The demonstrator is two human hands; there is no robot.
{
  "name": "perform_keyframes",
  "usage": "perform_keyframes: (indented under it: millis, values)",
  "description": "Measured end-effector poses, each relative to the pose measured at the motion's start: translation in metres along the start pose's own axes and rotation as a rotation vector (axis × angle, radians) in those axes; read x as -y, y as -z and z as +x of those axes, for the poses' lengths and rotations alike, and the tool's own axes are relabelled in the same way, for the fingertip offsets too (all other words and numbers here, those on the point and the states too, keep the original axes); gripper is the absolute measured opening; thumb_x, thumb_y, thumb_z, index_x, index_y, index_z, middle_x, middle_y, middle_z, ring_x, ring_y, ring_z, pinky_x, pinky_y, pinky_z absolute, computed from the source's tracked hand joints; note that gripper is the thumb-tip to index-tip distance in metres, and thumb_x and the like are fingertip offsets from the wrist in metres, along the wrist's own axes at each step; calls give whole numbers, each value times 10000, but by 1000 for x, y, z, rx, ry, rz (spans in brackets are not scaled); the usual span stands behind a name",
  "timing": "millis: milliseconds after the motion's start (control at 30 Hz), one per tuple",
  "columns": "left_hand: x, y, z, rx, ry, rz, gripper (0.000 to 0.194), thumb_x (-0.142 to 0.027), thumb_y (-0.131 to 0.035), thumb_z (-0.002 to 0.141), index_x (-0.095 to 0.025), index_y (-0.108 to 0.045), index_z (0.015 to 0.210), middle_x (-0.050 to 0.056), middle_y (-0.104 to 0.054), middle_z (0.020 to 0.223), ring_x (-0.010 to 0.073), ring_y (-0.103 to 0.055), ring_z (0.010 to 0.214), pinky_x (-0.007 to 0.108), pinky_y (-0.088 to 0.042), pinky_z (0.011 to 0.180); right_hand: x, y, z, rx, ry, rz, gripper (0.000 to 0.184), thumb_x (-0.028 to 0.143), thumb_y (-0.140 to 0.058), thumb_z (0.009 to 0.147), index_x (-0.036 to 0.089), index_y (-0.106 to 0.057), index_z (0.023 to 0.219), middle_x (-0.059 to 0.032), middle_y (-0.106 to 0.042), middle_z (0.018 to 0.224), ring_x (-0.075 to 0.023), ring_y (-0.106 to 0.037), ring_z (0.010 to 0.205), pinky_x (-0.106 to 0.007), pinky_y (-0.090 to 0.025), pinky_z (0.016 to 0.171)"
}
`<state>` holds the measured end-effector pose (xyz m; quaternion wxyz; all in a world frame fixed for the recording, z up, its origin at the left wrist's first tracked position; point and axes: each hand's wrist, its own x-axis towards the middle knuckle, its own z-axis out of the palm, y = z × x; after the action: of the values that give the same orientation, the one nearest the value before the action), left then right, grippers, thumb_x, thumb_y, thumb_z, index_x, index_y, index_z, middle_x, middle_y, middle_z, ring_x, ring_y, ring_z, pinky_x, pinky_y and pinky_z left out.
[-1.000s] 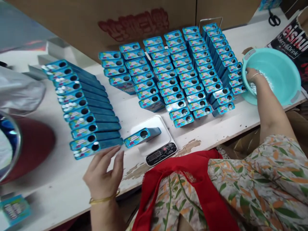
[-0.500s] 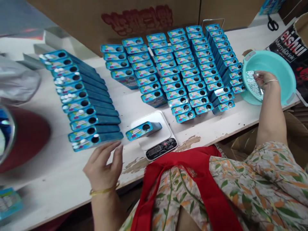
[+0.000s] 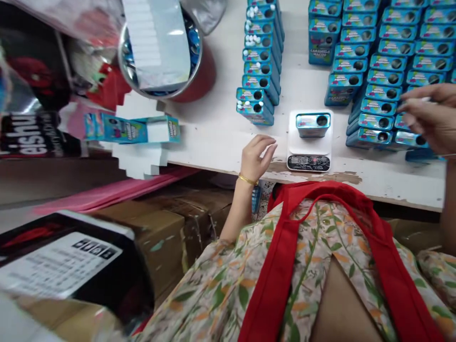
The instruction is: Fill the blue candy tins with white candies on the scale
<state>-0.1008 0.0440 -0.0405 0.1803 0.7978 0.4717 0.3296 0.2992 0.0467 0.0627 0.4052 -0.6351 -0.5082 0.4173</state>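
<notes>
My left hand [image 3: 256, 156] hovers over the front edge of the table, fingers loosely curled with thumb apart, nothing in it. It is between a column of blue tins [image 3: 265, 114], some with white pellets on their lids, and a white kitchen scale [image 3: 294, 137]. One blue tin [image 3: 309, 129] with a round hole in its lid stands upright on the scale, whose display [image 3: 299, 160] shows digits. At the right edge, my right hand [image 3: 429, 114] is pinched above the rows of tins [image 3: 379, 122]. A small white pellet shows at its fingers; the rest of its contents is hidden.
A round red container [image 3: 208, 66] with blue packets inside stands at the back left, a pale tray [image 3: 160, 52] on top. An unfolded blue box [image 3: 131, 131] lies at the table's left. Cardboard cartons [image 3: 160, 232] stand below the table edge.
My right hand has left the turquoise basin and come over the rows of tins. The view has swung left, bringing in the red container and cartons. My left hand stays near the tin column.
</notes>
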Motion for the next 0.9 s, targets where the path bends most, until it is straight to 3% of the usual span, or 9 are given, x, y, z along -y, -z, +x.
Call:
perform_keyframes:
  millis: [100,233,467,633,767,900]
  values:
    - [4,-4,-18,7,25,-23,228,-331,-521,1001,-175,-688,1000,81,-715,975,167,-679,954,315,-560,865,29,-69,5,148,-21,-78,148,118,-704,880,63,-753,1008,16,-579,568,-48,-493,483,-243,-372,528]
    - [11,-12,-34,21,65,-44,246,-338,-505,1006,-170,-685,997,89,-717,964,172,-676,932,325,-555,852,41,-112,15,263,48,-295,140,78,-668,886,51,-755,993,-11,-587,602,-89,-514,526,-290,-459,621]
    - [19,-17,-39,0,88,-82,242,-345,-503,1005,-179,-679,995,85,-718,962,172,-674,930,326,-552,852,33,-122,28,364,260,-679,187,132,-646,889,146,-769,1028,-89,-666,904,-217,-626,844,-386,-494,852]
    - [22,-20,-35,-12,77,-89,221,-315,-510,1003,-175,-681,996,83,-715,957,166,-673,924,313,-547,842,36,-120,29,380,348,-726,114,188,-645,896,199,-751,937,-79,-656,870,-247,-615,897,-412,-488,875]
    - [25,-24,-34,3,87,-92,217,-312,-506,1004,-180,-678,993,83,-712,958,167,-671,928,313,-543,839,37,-118,32,378,349,-787,85,226,-670,883,190,-724,827,-87,-638,815,-263,-612,858,-436,-496,834]
    - [29,-28,-34,15,110,-94,216,-319,-505,1005,-186,-674,986,81,-711,963,168,-670,937,317,-537,848,34,-117,36,394,332,-713,106,255,-680,890,202,-708,802,-91,-645,822,-270,-618,910,-445,-483,908]
